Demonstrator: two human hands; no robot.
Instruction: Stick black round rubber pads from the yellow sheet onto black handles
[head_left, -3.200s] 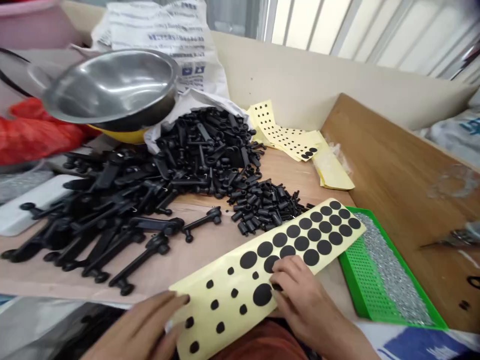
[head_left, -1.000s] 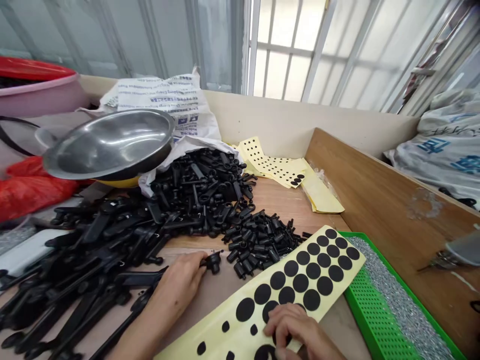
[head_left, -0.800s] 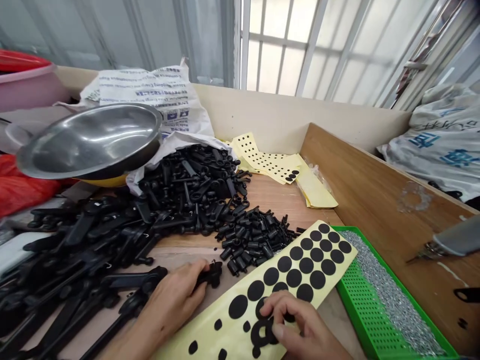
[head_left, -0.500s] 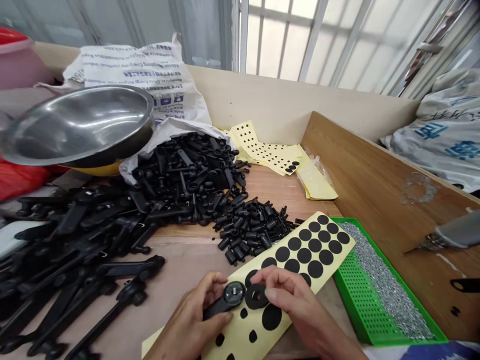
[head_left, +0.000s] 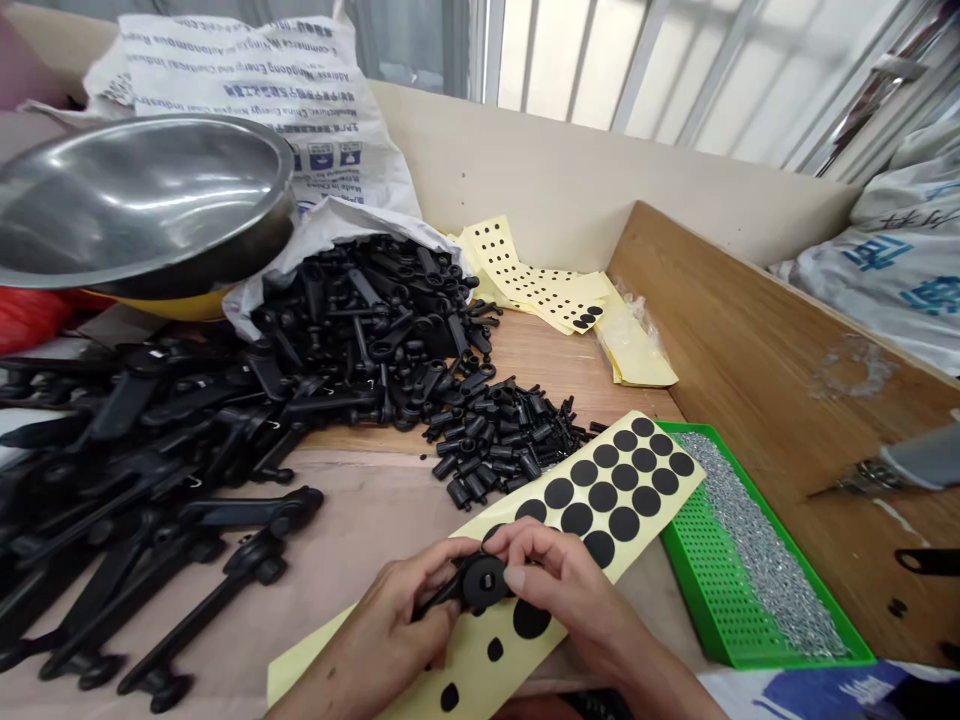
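Observation:
My left hand (head_left: 401, 625) grips a black plastic lever part (head_left: 469, 585) by its arm, just above the near end of a yellow sticker sheet (head_left: 592, 500). My right hand (head_left: 562, 590) pinches a black round ring sticker onto the part's round head. The sheet lies on the wooden table (head_left: 375, 510) and carries rows of black round stickers, with several gaps at its near end. Both hands meet over the sheet near the table's front edge.
A heap of black lever parts (head_left: 172, 440) and small black pins (head_left: 495, 440) covers the left and middle. A steel bowl (head_left: 135, 195), a printed white sack (head_left: 300, 90), used yellow sheets (head_left: 555, 290), a green tray of tiny screws (head_left: 750, 560) and a wooden side board (head_left: 787, 370) surround them.
My left hand picked a lever part from beside the heap and brought it over the sheet. My right hand peeled a ring sticker off and now presses it on the part's head.

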